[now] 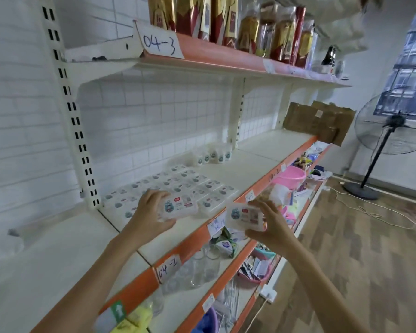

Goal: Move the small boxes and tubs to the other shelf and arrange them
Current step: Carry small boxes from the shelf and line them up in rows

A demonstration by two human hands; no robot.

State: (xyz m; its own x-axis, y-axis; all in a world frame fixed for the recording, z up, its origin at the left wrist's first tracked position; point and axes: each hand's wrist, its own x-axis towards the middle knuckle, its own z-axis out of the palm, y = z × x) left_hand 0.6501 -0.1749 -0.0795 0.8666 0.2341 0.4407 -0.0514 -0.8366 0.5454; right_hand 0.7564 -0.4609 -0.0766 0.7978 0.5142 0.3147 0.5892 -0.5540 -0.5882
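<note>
Mid-transfer, by judgement: two small boxes held in the air, both just in front of the laid-out block of boxes (178, 191) on the middle shelf (257, 164).

Nearest, at the orange front edge of that shelf: right hand (269, 227), fingers curled round the ends of one white box (244, 216), holding it clear of the shelf lip and apart from the block. Just left and slightly further in: left hand (149, 212), fingers and thumb wrapped round a second box (178, 206), hovering over the block's front row, seemingly not yet set down.

Next move, as judged: lowering each box flat into a free slot at the block's front, label up, edges squared to the neighbours, without nudging the rows out of line.

Behind the hands: the block itself, lying flat in about four rows, roughly twenty boxes; blur forbids an exact count. Beyond the block, toward the back wall: a cluster of small tubs (215, 156), about five with labels showing, perhaps more pale ones beside them.

Boxes in hand: two. Hands: two.
</note>
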